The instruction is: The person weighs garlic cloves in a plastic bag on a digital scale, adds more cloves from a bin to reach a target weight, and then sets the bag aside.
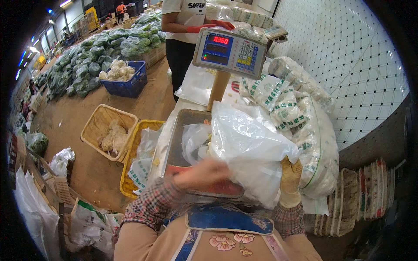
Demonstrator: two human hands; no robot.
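My right hand, in a pale yellowish glove, grips the corner of a large white plastic bag. My left hand looks bare and is blurred; it is over the near part of the weighing platform, beside the bag, and its finger shape cannot be made out. A small clear plastic bag lies on the platform, with pale pieces partly hidden by the white bag. Beyond stands the scale's display, lit with red digits, on a post.
A yellow crate with plastic bags and a tan basket with pale produce stand at left. Filled bags are piled at right. Across the table stands a person in red gloves. A blue crate holds pale bulbs near bagged greens.
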